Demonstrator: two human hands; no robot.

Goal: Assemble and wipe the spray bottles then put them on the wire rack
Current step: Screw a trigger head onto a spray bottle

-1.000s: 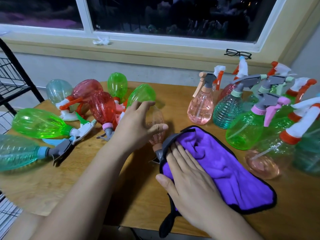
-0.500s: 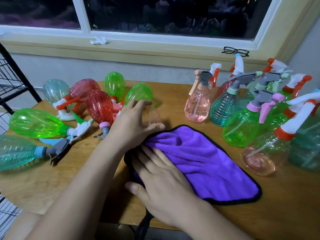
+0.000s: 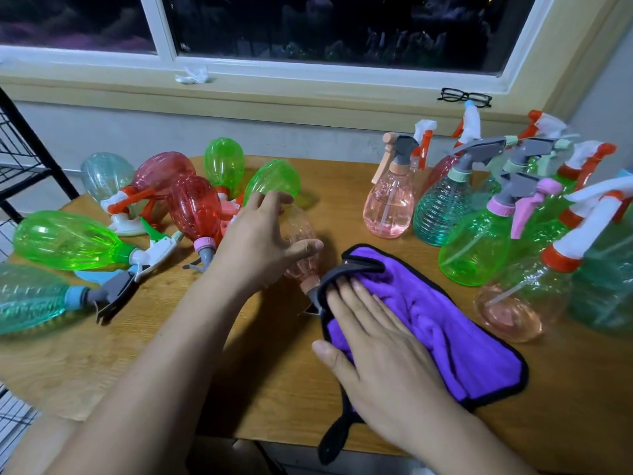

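Observation:
A clear pinkish spray bottle [image 3: 301,231] lies on the wooden table [image 3: 102,365] with its grey nozzle toward me. My left hand [image 3: 257,248] curls over its body and holds it down. My right hand [image 3: 380,351] lies flat, fingers straight, on a purple cloth with black edging [image 3: 455,334], pressing the cloth's edge against the bottle's neck and nozzle. The nozzle is mostly hidden under the cloth.
Several green, red and teal bottles [image 3: 68,241] lie on their sides at the left. Several upright assembled bottles [image 3: 479,248] crowd the right. A black wire rack [image 3: 20,159] stands at the far left. Glasses [image 3: 464,97] and a crumpled tissue [image 3: 191,76] rest on the windowsill.
My right hand slid the cloth left over the bottle, then back right toward the nozzle. My left hand stayed on the bottle.

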